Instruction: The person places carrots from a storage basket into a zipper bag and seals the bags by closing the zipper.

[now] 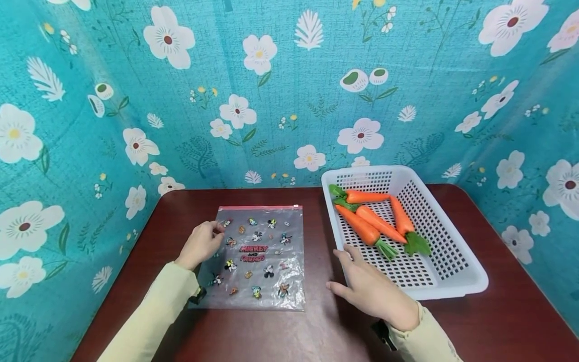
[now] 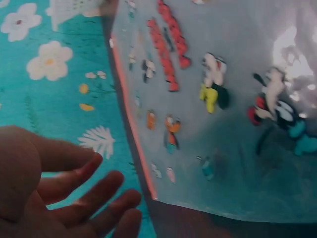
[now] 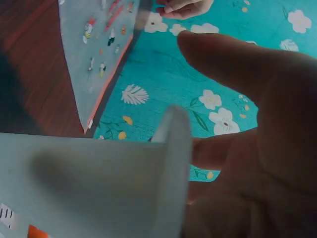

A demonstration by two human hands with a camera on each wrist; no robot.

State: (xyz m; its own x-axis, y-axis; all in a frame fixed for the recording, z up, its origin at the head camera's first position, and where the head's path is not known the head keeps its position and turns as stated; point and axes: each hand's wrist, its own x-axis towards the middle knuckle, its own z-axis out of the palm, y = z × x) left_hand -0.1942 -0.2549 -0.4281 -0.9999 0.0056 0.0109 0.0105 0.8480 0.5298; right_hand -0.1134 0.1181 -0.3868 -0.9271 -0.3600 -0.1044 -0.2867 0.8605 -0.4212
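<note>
We see the left hand (image 1: 202, 243), loosely curved and empty, over a flat, glossy plastic bag (image 1: 267, 259) on the wood-grained table (image 1: 181, 211); the right hand (image 1: 373, 289) spreads wide beside a perforated basket (image 1: 468, 269) of 4 tapered carrots (image 1: 400, 216).

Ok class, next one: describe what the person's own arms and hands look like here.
The sleeves are long and pale yellow, with small black objects at their ends. The left hand and right hand wear no gloves.
</note>
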